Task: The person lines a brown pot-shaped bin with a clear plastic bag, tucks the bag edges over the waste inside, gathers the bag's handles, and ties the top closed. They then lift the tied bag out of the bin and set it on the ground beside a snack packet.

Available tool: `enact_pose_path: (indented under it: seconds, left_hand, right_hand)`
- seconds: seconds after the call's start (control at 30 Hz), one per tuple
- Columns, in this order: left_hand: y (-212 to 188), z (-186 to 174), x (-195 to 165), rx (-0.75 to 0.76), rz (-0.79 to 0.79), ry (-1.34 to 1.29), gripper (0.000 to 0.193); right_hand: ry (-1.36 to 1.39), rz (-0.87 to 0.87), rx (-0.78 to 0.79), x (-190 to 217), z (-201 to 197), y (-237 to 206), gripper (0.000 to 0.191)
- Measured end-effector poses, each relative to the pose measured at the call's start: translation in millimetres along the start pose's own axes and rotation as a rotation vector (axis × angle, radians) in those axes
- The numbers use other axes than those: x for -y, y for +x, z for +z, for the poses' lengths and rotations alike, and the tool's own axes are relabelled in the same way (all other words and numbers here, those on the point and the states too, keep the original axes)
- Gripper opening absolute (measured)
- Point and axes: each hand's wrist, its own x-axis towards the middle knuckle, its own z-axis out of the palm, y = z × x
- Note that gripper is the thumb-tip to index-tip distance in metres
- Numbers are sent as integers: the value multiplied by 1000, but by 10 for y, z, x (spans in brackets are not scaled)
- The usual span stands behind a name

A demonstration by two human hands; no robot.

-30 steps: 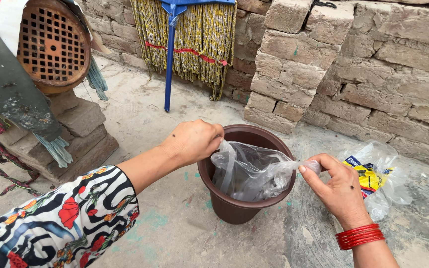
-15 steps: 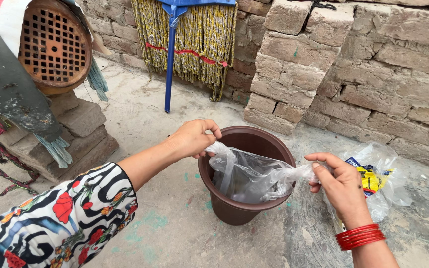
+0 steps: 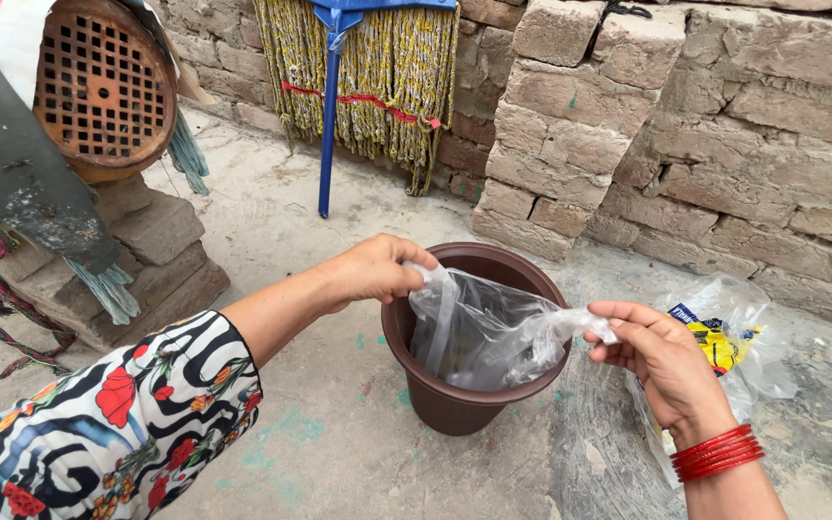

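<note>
Head view: both hands' fingers (image 3: 414, 273) pinched on clear bag (image 3: 493, 332) across pot rim (image 3: 397, 332).

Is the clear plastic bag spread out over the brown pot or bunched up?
Spread. The left hand and right hand pull the clear plastic bag taut across the brown pot; its middle sags inside.

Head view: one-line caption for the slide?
Both hands, left hand and right hand, stretch a clear plastic bag across a brown pot on a concrete floor beside a brick wall.
</note>
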Motion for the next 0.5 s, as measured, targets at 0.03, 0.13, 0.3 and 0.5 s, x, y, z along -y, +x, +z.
enact_pose_path:
  seconds: [0.03,0.13,0.3,0.5]
  left_hand:
    - [-14,10,-4,-16,79,33,41]
    - [-57,57,-26,-86,256,195,51]
    - [-175,90,-122,-229,415,481,42]
    - [-342,95,-276,-263,285,631,33]
  right_hand:
    - [-16,3,3,28,22,-20,36]
    - [-80,-11,28,100,100,-74,47]
    - [-133,-70,74,108,210,-92,62]
    - [-248,-134,-82,35,194,-58,45]
